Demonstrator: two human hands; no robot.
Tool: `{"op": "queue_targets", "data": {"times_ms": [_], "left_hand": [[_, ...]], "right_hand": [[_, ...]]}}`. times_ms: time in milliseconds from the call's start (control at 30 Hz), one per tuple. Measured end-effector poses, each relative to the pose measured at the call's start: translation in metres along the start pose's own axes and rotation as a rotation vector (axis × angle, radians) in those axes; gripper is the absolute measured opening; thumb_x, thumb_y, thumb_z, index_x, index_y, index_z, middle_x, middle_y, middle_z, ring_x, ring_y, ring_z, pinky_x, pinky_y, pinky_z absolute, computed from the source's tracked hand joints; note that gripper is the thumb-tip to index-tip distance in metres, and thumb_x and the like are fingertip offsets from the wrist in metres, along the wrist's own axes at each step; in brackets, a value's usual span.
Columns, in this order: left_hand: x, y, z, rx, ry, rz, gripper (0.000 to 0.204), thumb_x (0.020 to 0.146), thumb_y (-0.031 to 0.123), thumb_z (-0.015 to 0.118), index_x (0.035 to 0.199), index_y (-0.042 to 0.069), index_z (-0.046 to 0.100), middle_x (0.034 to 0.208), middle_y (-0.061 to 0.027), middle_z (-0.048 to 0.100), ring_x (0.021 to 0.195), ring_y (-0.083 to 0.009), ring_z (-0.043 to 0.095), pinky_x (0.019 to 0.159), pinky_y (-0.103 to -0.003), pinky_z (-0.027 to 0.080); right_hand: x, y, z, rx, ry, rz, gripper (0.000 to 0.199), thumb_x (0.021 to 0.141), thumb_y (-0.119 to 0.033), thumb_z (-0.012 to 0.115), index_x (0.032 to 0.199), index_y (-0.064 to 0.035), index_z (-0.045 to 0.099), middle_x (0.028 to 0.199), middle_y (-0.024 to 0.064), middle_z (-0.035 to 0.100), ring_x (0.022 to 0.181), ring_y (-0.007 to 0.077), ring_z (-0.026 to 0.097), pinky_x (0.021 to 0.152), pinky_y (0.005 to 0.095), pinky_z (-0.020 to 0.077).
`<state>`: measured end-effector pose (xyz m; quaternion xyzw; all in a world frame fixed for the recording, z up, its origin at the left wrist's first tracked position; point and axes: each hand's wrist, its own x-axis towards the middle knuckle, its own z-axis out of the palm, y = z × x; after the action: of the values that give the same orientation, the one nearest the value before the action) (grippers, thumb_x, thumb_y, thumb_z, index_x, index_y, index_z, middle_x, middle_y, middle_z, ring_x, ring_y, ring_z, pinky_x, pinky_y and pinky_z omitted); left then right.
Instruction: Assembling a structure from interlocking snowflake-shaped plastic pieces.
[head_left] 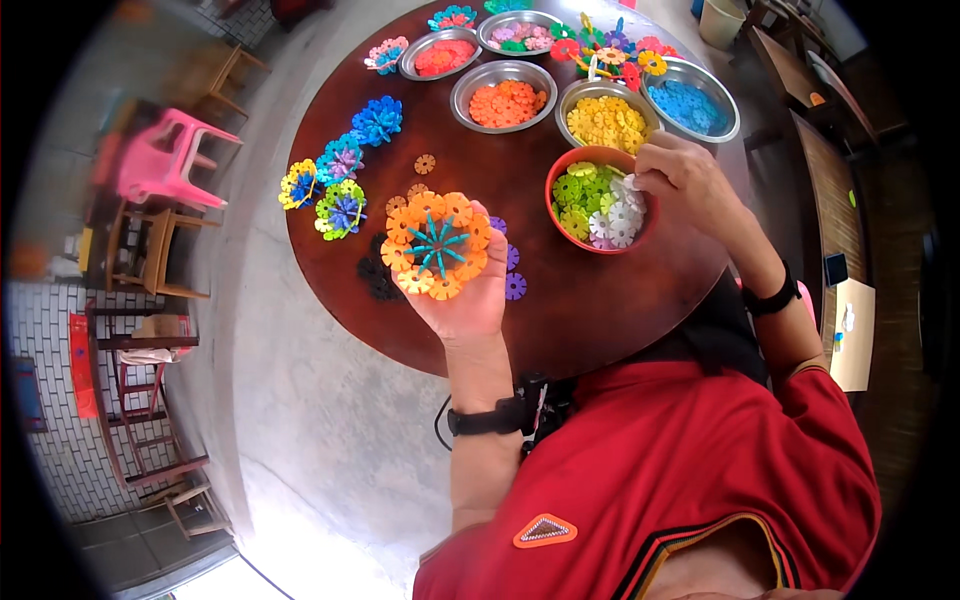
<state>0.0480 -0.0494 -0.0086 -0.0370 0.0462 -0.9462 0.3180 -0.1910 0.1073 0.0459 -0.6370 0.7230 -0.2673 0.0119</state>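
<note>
My left hand [465,305] is closed round a flower-shaped assembly of plastic snowflake discs [440,286], holding it above the near part of the table. Its ring is orange, with teal discs standing on edge in the centre. Over the right rim of a red bowl [553,205], my right hand [682,172] pinches what looks like a white snowflake disc [629,183]; the fingers partly cover it. Lime-green discs [580,190] fill the bowl's left side, and white discs [622,222] lie on its right. Purple discs [514,287] and black discs [380,275] lie beside my left hand.
Metal bowls of orange [505,103], yellow [605,123] and blue discs [688,106] stand farther back on the round brown table [400,338]. Several joined disc flowers [340,160] line the left edge. A pink stool [172,160] stands on the floor at left.
</note>
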Motion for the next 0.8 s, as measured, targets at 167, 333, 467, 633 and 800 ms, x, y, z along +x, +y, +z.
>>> {"op": "queue_targets", "data": {"times_ms": [167,333,467,633,800], "left_hand": [[0.0,0.002,-0.001,0.035,0.028,0.063,0.048,0.085,0.045,0.053,0.12,0.013,0.057,0.12,-0.0109,0.058,0.112,-0.0322,0.052,0.088,-0.045,0.045],[0.001,0.012,-0.004,0.016,0.042,0.116,0.044,0.084,0.043,0.054,0.116,0.013,0.06,0.117,-0.0096,0.06,0.11,-0.0308,0.054,0.086,-0.043,0.045],[0.005,0.013,-0.006,-0.022,0.001,0.184,0.042,0.083,0.042,0.057,0.113,0.013,0.062,0.115,-0.0081,0.061,0.107,-0.0299,0.056,0.084,-0.042,0.046],[0.003,0.016,-0.002,0.006,-0.025,0.231,0.044,0.083,0.045,0.053,0.113,0.014,0.061,0.115,-0.0069,0.062,0.105,-0.0296,0.057,0.082,-0.041,0.047],[0.0,0.023,0.0,-0.008,-0.06,0.291,0.046,0.083,0.047,0.05,0.113,0.014,0.061,0.114,-0.0091,0.062,0.106,-0.0304,0.058,0.082,-0.042,0.048]], "right_hand": [[0.009,0.003,0.01,0.099,-0.056,-0.045,0.018,0.078,-0.018,0.064,0.078,-0.0037,0.053,0.075,0.0113,0.056,0.073,0.0313,0.058,0.064,0.041,0.0438],[-0.004,0.001,-0.003,-0.012,-0.012,-0.071,0.01,0.081,-0.012,0.057,0.087,-0.0045,0.054,0.079,0.0128,0.059,0.074,0.032,0.059,0.065,0.041,0.045],[-0.037,0.005,0.0,0.043,-0.165,-0.029,0.021,0.078,-0.007,0.058,0.099,-0.0056,0.057,0.084,0.0137,0.059,0.078,0.0328,0.06,0.069,0.0398,0.0472],[-0.038,-0.01,0.02,0.061,-0.092,0.04,0.02,0.072,-0.004,0.064,0.092,-0.0035,0.059,0.085,0.0146,0.06,0.08,0.0328,0.06,0.071,0.0382,0.0482],[-0.012,-0.037,0.024,0.153,-0.035,-0.043,0.019,0.072,-0.011,0.069,0.087,-0.004,0.058,0.083,0.0139,0.061,0.078,0.0328,0.06,0.069,0.0386,0.048]]}}
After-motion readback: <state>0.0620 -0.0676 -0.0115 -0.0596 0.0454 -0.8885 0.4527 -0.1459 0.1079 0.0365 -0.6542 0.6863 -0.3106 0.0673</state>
